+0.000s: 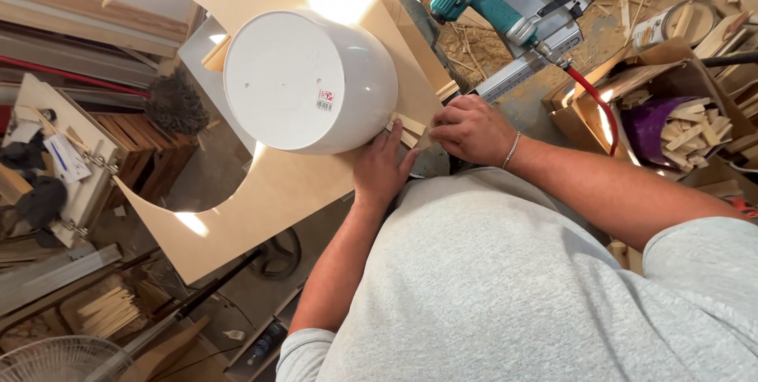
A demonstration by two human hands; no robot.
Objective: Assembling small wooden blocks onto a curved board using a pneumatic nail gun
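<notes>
While the left hand (381, 170), fingers together, braces the upturned white pot (309, 80) at frame centre, the right hand (471, 129) pinching a small wood block (409, 129) should keep it flush on the plywood panel (276, 192).
</notes>
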